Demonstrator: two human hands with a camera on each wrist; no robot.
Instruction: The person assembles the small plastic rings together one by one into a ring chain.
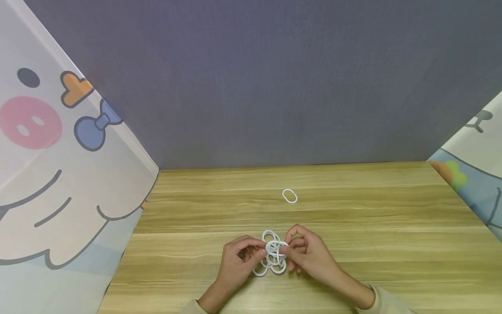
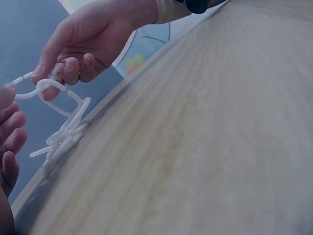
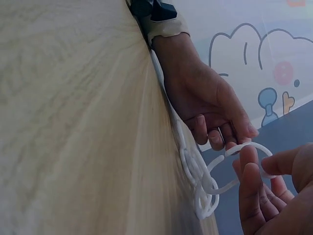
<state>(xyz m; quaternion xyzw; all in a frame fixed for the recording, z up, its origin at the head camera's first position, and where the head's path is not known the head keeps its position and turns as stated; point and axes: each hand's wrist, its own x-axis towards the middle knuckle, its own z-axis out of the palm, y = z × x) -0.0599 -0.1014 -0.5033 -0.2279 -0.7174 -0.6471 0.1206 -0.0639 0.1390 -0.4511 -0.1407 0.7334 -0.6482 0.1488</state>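
A linked cluster of white oval plastic rings (image 1: 278, 272) hangs between the two hands, its lower rings at or close to the tabletop. With thumb and index finger, my left hand (image 1: 237, 259) pinches an upper ring at its left side. From the right, my right hand (image 1: 311, 254) pinches a ring at the top of the cluster. The right wrist view shows a small gap in a white ring (image 3: 264, 148) between the fingertips. Both hands are slightly raised, and the fingers hide parts of the held rings.
Farther back on the wooden table (image 1: 372, 209) lies a single white ring (image 1: 283, 194), apart from the cluster. A grey panel (image 1: 290, 87) rises behind the table's far edge. Cartoon-printed panels stand at the left (image 1: 78, 174) and right (image 1: 482, 157).
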